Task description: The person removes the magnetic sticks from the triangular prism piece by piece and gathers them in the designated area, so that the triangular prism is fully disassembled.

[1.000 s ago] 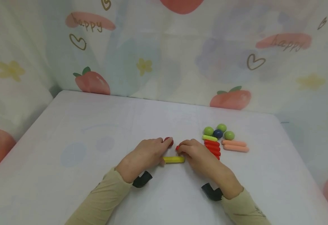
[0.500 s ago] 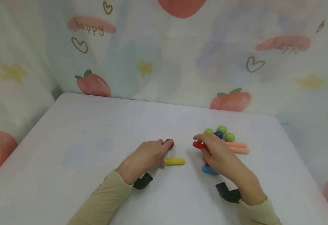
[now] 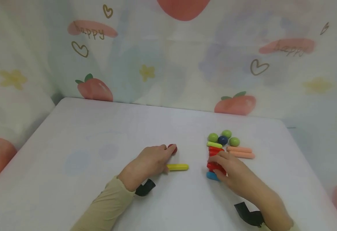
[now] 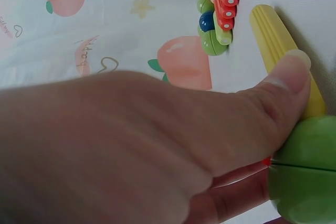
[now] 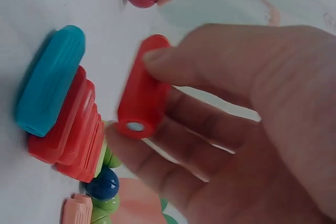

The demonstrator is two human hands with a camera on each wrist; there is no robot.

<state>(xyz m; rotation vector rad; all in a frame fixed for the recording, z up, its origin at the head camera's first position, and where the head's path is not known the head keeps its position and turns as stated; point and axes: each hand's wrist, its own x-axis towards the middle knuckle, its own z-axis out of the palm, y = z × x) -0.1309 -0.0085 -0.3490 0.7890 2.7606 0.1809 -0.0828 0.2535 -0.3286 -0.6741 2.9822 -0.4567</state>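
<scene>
My left hand point(image 3: 149, 162) stays low over the table, its thumb on a yellow magnetic toy stick point(image 3: 178, 167) and its index finger touching a dark red ball point(image 3: 172, 149). The left wrist view shows a green ball point(image 4: 304, 171) beside that thumb, with the other fingers behind it. In my right hand point(image 3: 236, 170), a red toy stick point(image 5: 142, 93) with a silver end is pinched between thumb and fingers. It is just over a row of similar red sticks point(image 5: 63, 124), beside a blue stick point(image 5: 52, 80). My left palm hides whatever lies under it.
Behind the red row lie a short lime stick point(image 3: 214, 144), several green balls point(image 3: 234, 141) and a dark blue ball point(image 3: 222, 140). Two peach sticks point(image 3: 240, 155) lie to their right. A patterned cloth point(image 3: 168, 64) hangs behind the white table point(image 3: 99, 128).
My right hand has carried the red stick rightward, away from beside my left hand, then down to the red row. The left hand has stayed in place.
</scene>
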